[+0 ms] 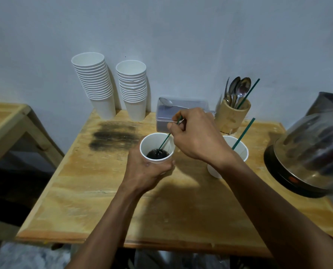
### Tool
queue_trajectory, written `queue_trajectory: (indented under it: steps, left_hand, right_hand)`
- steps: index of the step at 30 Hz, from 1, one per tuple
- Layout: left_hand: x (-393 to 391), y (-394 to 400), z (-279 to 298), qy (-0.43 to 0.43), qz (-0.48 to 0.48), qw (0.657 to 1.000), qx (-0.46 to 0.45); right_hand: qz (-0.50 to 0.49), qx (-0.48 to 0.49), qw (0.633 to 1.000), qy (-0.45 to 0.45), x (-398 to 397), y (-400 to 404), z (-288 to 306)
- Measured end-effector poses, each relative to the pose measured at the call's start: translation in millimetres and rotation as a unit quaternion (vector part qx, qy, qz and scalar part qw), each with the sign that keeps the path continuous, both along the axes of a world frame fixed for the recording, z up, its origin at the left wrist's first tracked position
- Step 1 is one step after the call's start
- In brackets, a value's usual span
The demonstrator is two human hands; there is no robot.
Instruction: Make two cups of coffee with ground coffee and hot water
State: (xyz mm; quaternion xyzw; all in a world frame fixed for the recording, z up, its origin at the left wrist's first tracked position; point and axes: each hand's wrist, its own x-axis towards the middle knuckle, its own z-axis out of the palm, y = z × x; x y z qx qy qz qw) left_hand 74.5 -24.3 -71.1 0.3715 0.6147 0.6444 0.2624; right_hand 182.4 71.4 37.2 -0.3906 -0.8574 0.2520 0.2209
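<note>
A white paper cup (154,141) with dark coffee in it stands on the wooden table (103,191). My left hand (146,169) grips this cup from the near side. My right hand (194,136) pinches a green stir stick (164,143) whose lower end sits in the coffee. A second white cup (239,150) stands to the right, partly hidden by my right forearm, with another green stick (244,133) leaning in it. A clear lidded box (165,121) with a metal spoon (166,101) on top sits behind the cups.
Two tall stacks of paper cups (95,84) (132,88) stand against the wall. A wooden holder (233,117) with spoons and a green stick is at the back right. A glass kettle (309,156) sits at the table's right edge. A dark scorch mark (113,134) lies on the left.
</note>
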Motion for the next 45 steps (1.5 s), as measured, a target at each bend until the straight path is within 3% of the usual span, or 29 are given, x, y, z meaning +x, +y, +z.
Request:
queue_trajectory:
  steps: [10,34,40,43,45]
  left_hand:
    - [2,-3,4,-0.024,-0.007,1.000,0.007]
    - [-3,-1,-4,0.008,0.002,1.000,-0.002]
    - [-8,0,-12,0.028,0.001,1.000,0.005]
    - [-9,-5,-4,-0.016,-0.013,0.999,-0.027]
    - [-10,-22,-1,0.040,0.024,0.998,-0.049]
  right_hand:
    - [0.006,0.004,1.000,-0.019,1,1,-2]
    - [0.005,0.021,1.000,-0.018,2,6,-10]
    - [0.006,0.046,0.999,-0.024,9,-1,-8]
    - [-0.001,0.083,0.996,-0.038,16,-10,2]
    - [-0.014,0.126,0.992,0.003,32,-27,9]
